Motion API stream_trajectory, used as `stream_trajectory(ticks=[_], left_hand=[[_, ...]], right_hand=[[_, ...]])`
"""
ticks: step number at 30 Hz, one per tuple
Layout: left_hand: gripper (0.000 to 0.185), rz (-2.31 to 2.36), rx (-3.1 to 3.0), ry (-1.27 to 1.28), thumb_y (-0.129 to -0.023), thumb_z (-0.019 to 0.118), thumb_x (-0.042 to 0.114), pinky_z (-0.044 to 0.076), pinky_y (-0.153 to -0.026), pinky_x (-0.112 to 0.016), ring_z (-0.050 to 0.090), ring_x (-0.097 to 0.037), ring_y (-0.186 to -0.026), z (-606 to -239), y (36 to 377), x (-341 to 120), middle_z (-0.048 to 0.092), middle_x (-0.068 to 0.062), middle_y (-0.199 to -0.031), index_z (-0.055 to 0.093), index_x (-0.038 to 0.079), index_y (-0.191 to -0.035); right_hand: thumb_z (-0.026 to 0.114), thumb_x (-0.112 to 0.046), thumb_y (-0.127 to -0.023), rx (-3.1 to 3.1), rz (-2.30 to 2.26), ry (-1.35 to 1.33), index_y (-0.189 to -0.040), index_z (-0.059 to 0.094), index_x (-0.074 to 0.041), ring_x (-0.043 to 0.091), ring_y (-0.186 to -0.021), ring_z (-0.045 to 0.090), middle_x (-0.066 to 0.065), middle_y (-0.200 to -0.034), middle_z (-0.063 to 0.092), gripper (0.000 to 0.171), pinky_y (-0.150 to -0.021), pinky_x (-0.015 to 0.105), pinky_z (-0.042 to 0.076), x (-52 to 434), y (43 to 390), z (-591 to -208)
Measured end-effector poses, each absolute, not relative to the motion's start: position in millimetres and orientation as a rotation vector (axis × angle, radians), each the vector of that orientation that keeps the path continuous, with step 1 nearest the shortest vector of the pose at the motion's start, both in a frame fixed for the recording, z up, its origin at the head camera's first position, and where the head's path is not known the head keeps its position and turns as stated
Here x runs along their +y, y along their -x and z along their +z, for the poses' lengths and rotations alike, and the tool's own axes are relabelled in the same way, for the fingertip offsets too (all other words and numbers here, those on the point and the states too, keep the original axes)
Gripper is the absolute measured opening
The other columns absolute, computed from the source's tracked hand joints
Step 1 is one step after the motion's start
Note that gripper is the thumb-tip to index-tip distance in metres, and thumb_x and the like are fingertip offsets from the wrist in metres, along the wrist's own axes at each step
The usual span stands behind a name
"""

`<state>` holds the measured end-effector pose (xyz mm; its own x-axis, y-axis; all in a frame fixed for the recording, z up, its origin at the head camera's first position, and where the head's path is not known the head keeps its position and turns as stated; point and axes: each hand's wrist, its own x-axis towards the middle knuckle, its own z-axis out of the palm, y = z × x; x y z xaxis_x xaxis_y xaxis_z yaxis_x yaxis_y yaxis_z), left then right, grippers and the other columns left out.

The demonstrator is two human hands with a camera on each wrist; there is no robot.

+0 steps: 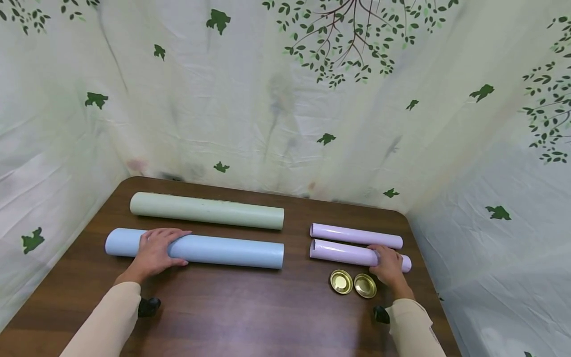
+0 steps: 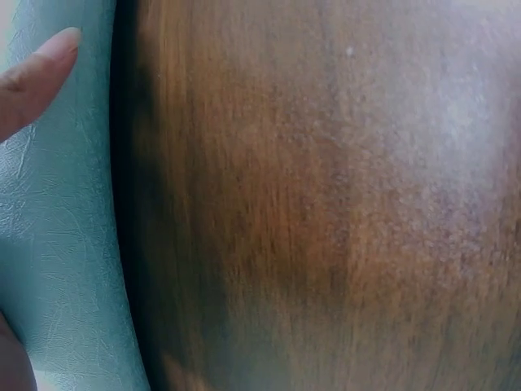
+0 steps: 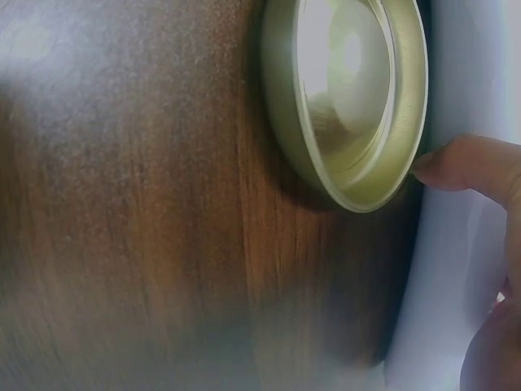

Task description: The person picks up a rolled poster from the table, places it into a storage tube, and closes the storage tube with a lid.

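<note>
A long light blue tube (image 1: pixel 232 252) lies across the left part of the table. My left hand (image 1: pixel 157 250) spans it from above, fingers over the top and far side, thumb on the near side. In the left wrist view the thumb (image 2: pixel 41 81) lies against the tube's surface (image 2: pixel 65 228). At the right, my right hand (image 1: pixel 387 264) holds the nearer of two shorter lilac tubes (image 1: pixel 341 252) near its right end. Its fingertips on the far side are hidden. Just beside the thumb sits a shallow round gold dish (image 3: pixel 350 98), close to the tube.
Behind the blue tube lies a pale green tube (image 1: pixel 207 210). The second lilac tube (image 1: pixel 354 234) is behind the held one. Another gold dish (image 1: pixel 341 281) stands left of the first. A leaf-patterned cloth (image 1: pixel 267 99) hangs around the brown table (image 1: pixel 250 307).
</note>
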<state>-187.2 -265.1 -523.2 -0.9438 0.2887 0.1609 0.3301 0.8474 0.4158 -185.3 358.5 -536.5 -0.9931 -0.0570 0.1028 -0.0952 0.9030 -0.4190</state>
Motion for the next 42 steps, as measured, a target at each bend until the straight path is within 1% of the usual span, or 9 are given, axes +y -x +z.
stream_trajectory(ticks=[7,14,22,29,34,42], left_hand=[[0.074,-0.66,-2.943,0.483,-0.061,0.09,0.035,0.019,-0.093,-0.063,0.041,-0.046,-0.117,-525.5,188.0,-265.5,0.056,-0.018,-0.126,0.06,0.015,-0.126],[0.073,-0.651,-2.921,0.483,-0.061,0.09,0.033,0.019,-0.093,-0.064,0.042,-0.046,-0.115,-525.3,189.4,-264.2,0.057,-0.018,-0.125,0.06,0.016,-0.125],[0.073,-0.677,-2.94,0.491,-0.062,0.089,0.036,0.019,-0.092,-0.064,0.041,-0.047,-0.116,-525.9,188.4,-262.3,0.056,-0.019,-0.127,0.059,0.015,-0.126],[0.075,-0.641,-2.968,0.484,-0.063,0.088,0.036,0.018,-0.094,-0.064,0.039,-0.046,-0.118,-525.2,190.2,-265.4,0.055,-0.018,-0.127,0.058,0.016,-0.129],[0.076,-0.643,-2.972,0.489,-0.064,0.088,0.035,0.018,-0.094,-0.064,0.039,-0.046,-0.118,-525.8,189.7,-265.8,0.055,-0.018,-0.127,0.057,0.014,-0.13],[0.075,-0.632,-2.954,0.507,-0.062,0.089,0.034,0.018,-0.093,-0.064,0.04,-0.045,-0.117,-527.1,189.3,-265.9,0.055,-0.019,-0.128,0.057,0.014,-0.128]], right_hand=[[0.076,0.003,-0.061,-2.989,0.669,-0.119,-0.118,0.061,-0.004,0.05,-0.115,0.047,0.025,-0.123,0.058,0.06,-0.094,0.063,0.021,359.7,186.1,-537.0],[0.076,0.003,-0.062,-2.991,0.677,-0.113,-0.118,0.061,-0.004,0.05,-0.115,0.047,0.024,-0.124,0.058,0.058,-0.095,0.062,0.021,360.4,186.9,-538.0],[0.077,0.004,-0.064,-2.969,0.676,-0.118,-0.115,0.062,-0.003,0.047,-0.115,0.049,0.024,-0.12,0.061,0.054,-0.094,0.062,0.021,363.0,185.3,-535.6],[0.077,0.005,-0.064,-2.948,0.701,-0.138,-0.114,0.063,-0.002,0.045,-0.113,0.051,0.024,-0.117,0.062,0.053,-0.092,0.06,0.022,363.3,182.5,-533.9],[0.077,0.006,-0.063,-2.917,0.694,-0.173,-0.114,0.063,-0.001,0.044,-0.11,0.054,0.024,-0.114,0.063,0.053,-0.092,0.06,0.022,363.8,181.4,-528.3],[0.077,0.004,-0.066,-2.915,0.693,-0.199,-0.115,0.061,0.0,0.044,-0.112,0.052,0.025,-0.116,0.062,0.052,-0.092,0.061,0.021,364.0,175.3,-513.7]])
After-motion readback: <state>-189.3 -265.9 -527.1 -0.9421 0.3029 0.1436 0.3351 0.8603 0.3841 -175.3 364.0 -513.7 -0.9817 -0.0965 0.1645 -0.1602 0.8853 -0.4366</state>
